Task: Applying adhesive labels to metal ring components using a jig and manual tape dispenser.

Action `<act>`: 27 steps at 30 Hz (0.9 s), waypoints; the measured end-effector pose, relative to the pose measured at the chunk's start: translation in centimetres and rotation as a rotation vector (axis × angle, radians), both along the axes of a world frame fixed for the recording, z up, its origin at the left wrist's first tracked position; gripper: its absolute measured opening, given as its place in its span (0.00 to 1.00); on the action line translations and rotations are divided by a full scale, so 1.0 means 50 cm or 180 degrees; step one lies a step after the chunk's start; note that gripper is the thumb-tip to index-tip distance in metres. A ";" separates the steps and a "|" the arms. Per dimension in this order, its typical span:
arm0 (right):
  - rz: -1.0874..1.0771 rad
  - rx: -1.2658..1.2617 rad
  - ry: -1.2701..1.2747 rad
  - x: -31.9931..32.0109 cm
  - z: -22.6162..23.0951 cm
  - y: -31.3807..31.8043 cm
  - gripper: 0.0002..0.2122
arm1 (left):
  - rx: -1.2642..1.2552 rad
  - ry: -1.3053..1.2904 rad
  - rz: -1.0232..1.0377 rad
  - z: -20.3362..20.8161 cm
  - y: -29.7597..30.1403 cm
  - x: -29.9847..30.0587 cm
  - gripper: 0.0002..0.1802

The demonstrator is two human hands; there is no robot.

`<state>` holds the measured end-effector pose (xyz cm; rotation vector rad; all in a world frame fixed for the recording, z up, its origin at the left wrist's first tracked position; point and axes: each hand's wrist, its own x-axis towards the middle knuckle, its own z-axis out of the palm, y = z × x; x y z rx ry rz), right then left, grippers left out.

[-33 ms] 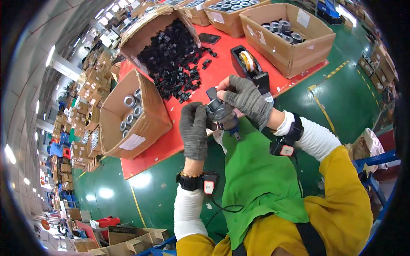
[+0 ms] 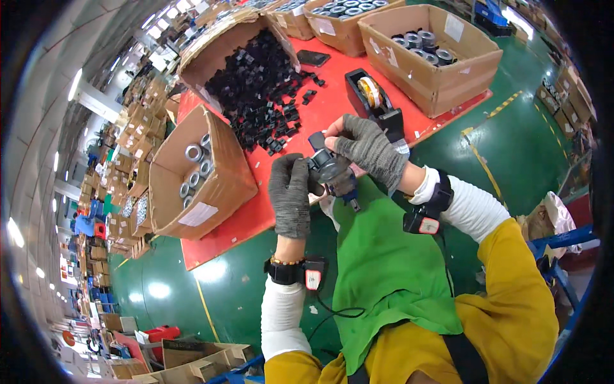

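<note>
Between my two gloved hands is a dark grey, rounded mechanical part (image 2: 332, 171) with a blue tab on top and a small metal tip at its lower end; its exact kind I cannot make out. My left hand (image 2: 290, 198), in a grey knit glove, grips the part's left side with thumb and fingers. From the right, my right hand (image 2: 374, 150) pinches near its upper end, bare fingertips showing past the glove. The held part is over the near edge of the red table (image 2: 332, 70), just above my green apron (image 2: 387, 256).
Small black clips (image 2: 262, 96) spill from a tipped carton (image 2: 192, 61). An open box (image 2: 240, 185) with metal rings stands at left, another box (image 2: 441, 83) at right. A black tape dispenser (image 2: 390, 118) sits near my right hand. A phone (image 2: 313, 58) lies farther back.
</note>
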<state>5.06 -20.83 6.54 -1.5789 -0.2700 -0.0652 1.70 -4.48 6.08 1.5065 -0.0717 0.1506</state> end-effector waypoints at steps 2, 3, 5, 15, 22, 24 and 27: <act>0.0049 0.0065 0.0141 0.004 -0.007 0.000 0.08 | 0.0036 0.0123 -0.0008 -0.007 0.006 0.013 0.09; 0.0106 0.0127 0.0289 0.003 -0.010 0.000 0.08 | -0.0001 0.0158 0.0004 -0.012 0.009 0.016 0.09; 0.0198 0.0128 0.0387 0.000 -0.003 -0.002 0.09 | -0.0040 0.0205 0.0012 -0.016 0.011 0.017 0.08; -0.0243 0.0090 0.0203 0.028 -0.040 -0.138 0.09 | -0.0096 -0.0207 0.0695 -0.007 0.024 -0.062 0.14; -0.1208 -0.1755 -0.0595 0.126 -0.108 -0.267 0.13 | 0.0244 0.0273 -0.1162 0.012 -0.088 -0.137 0.09; -0.1149 -0.1928 -0.0475 0.139 -0.124 -0.263 0.15 | 0.0221 0.0491 -0.1407 -0.017 -0.127 -0.132 0.10; -0.0902 -0.1884 0.0085 0.150 -0.124 -0.235 0.17 | 0.0201 0.0813 -0.1720 -0.038 -0.182 -0.108 0.14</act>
